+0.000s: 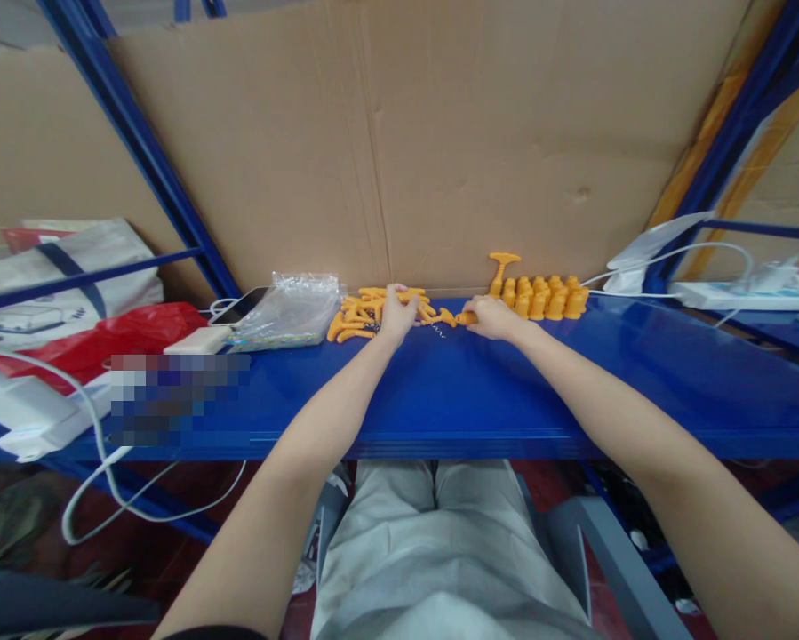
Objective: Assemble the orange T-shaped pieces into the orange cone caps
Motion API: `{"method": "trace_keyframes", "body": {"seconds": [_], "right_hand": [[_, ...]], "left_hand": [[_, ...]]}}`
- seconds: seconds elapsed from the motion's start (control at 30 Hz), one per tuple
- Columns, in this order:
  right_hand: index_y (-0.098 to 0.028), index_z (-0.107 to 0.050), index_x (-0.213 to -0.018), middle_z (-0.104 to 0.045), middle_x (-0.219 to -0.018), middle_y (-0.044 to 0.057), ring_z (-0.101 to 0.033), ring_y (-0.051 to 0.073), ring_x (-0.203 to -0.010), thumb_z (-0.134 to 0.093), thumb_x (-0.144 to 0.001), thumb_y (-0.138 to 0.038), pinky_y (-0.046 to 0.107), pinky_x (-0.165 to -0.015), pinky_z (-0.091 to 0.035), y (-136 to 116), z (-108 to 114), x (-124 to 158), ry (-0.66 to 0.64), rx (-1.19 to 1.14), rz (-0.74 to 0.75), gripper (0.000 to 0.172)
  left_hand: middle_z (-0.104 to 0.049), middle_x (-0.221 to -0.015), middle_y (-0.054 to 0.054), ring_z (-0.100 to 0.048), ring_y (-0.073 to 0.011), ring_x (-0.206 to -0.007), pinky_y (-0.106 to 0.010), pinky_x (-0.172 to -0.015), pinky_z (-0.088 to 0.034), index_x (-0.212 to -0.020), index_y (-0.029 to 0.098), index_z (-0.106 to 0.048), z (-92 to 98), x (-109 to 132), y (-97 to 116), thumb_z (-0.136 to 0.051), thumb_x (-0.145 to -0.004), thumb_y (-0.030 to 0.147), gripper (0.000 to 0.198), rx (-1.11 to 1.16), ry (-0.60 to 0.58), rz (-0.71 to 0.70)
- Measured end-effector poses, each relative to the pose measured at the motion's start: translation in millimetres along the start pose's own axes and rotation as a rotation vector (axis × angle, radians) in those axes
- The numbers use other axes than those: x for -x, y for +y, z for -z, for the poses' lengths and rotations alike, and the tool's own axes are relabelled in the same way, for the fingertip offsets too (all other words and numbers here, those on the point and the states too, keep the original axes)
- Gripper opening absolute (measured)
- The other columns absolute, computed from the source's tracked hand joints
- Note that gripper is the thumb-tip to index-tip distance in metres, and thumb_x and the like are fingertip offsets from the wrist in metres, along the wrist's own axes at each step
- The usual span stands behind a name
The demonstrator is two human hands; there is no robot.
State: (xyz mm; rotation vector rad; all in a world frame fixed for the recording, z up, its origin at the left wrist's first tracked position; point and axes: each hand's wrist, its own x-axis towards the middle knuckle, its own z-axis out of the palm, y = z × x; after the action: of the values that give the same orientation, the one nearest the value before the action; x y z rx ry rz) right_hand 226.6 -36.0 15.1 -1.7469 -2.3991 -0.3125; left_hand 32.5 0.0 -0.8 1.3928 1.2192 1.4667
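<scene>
My left hand (396, 315) rests on a loose pile of orange plastic handle pieces (357, 316) on the blue shelf (479, 391), fingers curled over them. My right hand (492, 316) is closed on one orange piece (467, 317) whose tip sticks out to the left. A small metal spring (440, 331) lies between the hands, beside another orange piece (444, 316). To the right of my right hand stand several upright orange pieces in a tight group (546, 299), with one T-shaped orange piece (502, 269) upright at its left end.
A clear plastic bag (291, 308) and a phone (244, 305) lie left of the pile. Further left are a red bag (99, 342), white chargers and cables (32, 413). A white power strip (725, 294) sits at right. Cardboard (439, 142) backs the shelf.
</scene>
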Motion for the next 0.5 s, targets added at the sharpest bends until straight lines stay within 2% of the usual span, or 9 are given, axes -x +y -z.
{"method": "trace_keyframes", "body": {"seconds": [0.1, 0.3, 0.5], "right_hand": [[-0.015, -0.071, -0.115, -0.071, -0.115, 0.015, -0.065, 0.028, -0.109, -0.063, -0.089, -0.021, 0.034, -0.089, -0.048, 1, -1, -2, 0.005, 0.008, 0.067, 0.027], [-0.016, -0.072, -0.111, -0.072, -0.109, 0.013, -0.067, 0.026, -0.102, -0.064, -0.089, -0.027, 0.033, -0.086, -0.048, 5, -7, -7, 0.063, -0.087, 0.165, 0.026], [-0.015, -0.072, -0.107, -0.073, -0.104, 0.012, -0.068, 0.025, -0.096, -0.066, -0.087, -0.027, 0.033, -0.085, -0.049, 6, -13, -10, 0.125, -0.194, 0.223, 0.024]], "left_hand": [[-0.065, -0.075, 0.006, -0.064, -0.0079, -0.048, -0.020, -0.054, -0.057, -0.107, 0.024, -0.038, 0.0, 3, 6, -0.058, -0.095, 0.014, 0.025, 0.096, 0.021, 0.022], [-0.066, -0.076, 0.005, -0.065, -0.0091, -0.048, -0.021, -0.055, -0.058, -0.113, 0.024, -0.037, -1.8, 0, 8, -0.057, -0.096, 0.018, 0.026, 0.231, 0.150, 0.028], [-0.065, -0.073, 0.006, -0.065, -0.0084, -0.048, -0.020, -0.055, -0.058, -0.114, 0.024, -0.037, -0.4, -3, 4, -0.056, -0.097, 0.017, 0.027, 0.257, 0.161, -0.005]]}}
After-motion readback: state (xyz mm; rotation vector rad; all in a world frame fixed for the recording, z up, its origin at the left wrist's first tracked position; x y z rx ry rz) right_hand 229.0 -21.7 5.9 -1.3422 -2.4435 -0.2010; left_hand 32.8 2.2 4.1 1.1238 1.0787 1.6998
